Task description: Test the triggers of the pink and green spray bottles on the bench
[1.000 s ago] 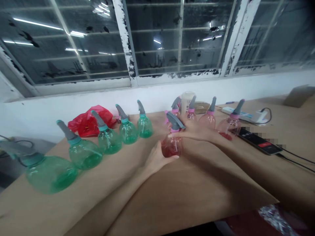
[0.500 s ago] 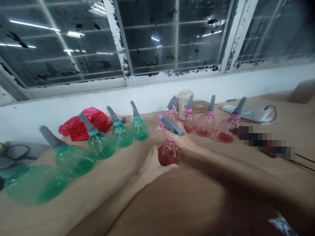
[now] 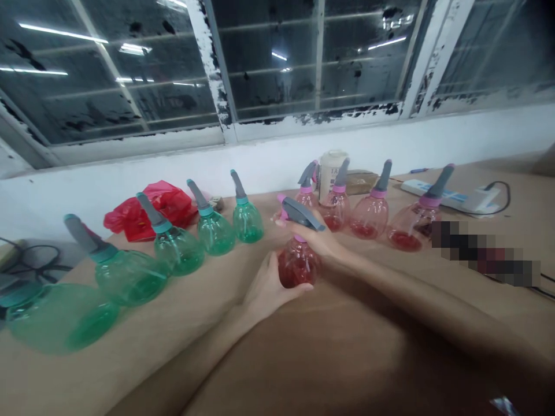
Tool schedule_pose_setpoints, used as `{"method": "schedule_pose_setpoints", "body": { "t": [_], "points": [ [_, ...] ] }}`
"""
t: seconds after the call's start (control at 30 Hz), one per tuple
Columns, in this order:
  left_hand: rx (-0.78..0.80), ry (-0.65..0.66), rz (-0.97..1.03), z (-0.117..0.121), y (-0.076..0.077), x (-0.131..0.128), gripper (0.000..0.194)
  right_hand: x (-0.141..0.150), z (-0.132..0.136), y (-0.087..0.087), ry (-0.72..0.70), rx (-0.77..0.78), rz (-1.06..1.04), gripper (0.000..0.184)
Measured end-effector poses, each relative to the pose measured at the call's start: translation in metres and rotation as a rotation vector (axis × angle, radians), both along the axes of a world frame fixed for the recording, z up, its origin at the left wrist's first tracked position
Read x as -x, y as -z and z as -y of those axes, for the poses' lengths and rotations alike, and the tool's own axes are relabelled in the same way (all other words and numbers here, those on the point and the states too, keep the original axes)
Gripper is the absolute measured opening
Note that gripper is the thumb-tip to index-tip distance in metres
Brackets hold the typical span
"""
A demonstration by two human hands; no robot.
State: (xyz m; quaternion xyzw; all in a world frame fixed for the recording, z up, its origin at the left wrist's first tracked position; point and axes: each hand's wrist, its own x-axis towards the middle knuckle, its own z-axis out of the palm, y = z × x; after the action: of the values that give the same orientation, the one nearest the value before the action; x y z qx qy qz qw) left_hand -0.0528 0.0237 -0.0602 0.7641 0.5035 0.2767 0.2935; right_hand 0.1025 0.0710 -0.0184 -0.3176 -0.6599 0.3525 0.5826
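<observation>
Upright in the middle of the table stands a pink spray bottle (image 3: 299, 264) with red liquid in its base. My left hand (image 3: 269, 283) is wrapped around the lower body from the left, thumb toward me. Up at the neck, my right hand (image 3: 319, 236) closes around the pink collar, under the grey trigger head (image 3: 299, 212); some of its fingers are hidden behind the bottle. Several more pink spray bottles (image 3: 369, 216) stand behind and to the right. To the left runs a slanting row of green spray bottles (image 3: 130, 276) with grey heads.
A red plastic bag (image 3: 151, 209) lies behind the green row. By the wall are a pale cup (image 3: 327, 176) and a brown packet (image 3: 361, 182). A white power strip (image 3: 446, 195) with a plug and cable lies at the right, near a blurred-out patch.
My right hand has moved from the bottle's far side to a grip around its neck, and the spray head has turned slightly. My left hand keeps its hold. The view has shifted slightly.
</observation>
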Motion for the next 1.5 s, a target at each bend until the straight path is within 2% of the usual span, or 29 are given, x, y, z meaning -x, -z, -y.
{"method": "schedule_pose_setpoints", "body": {
  "t": [0.13,0.3,0.5,0.73,0.97,1.13,1.23,1.4,1.5],
  "points": [
    [-0.025,-0.002,-0.012,0.001,-0.001,0.000,0.076,0.000,0.002,0.002,-0.047,0.020,-0.028,0.019],
    [-0.048,0.001,-0.026,0.000,-0.001,0.001,0.074,-0.002,-0.001,0.006,-0.025,0.039,0.031,0.025],
    [-0.021,0.021,0.005,-0.001,0.003,0.002,0.076,-0.004,-0.004,0.007,-0.122,0.010,0.016,0.028],
    [-0.002,0.047,0.002,-0.002,0.006,0.003,0.080,-0.003,-0.002,0.008,-0.126,0.087,0.004,0.027],
    [-0.039,0.043,-0.014,-0.001,0.004,0.003,0.081,-0.002,0.000,0.008,-0.083,0.091,0.011,0.020],
    [-0.057,0.050,-0.027,0.002,-0.001,0.002,0.075,-0.004,0.003,0.004,0.001,0.054,0.066,0.016],
    [-0.066,0.037,-0.054,0.004,-0.003,0.001,0.072,-0.005,0.005,0.001,0.050,0.052,0.124,0.019],
    [-0.070,0.032,-0.071,0.005,-0.001,0.000,0.071,-0.006,0.007,-0.001,0.040,0.054,0.131,0.028],
    [-0.078,0.032,-0.074,0.004,0.000,0.000,0.070,-0.006,0.009,-0.002,0.057,0.079,0.139,0.027]
  ]
}}
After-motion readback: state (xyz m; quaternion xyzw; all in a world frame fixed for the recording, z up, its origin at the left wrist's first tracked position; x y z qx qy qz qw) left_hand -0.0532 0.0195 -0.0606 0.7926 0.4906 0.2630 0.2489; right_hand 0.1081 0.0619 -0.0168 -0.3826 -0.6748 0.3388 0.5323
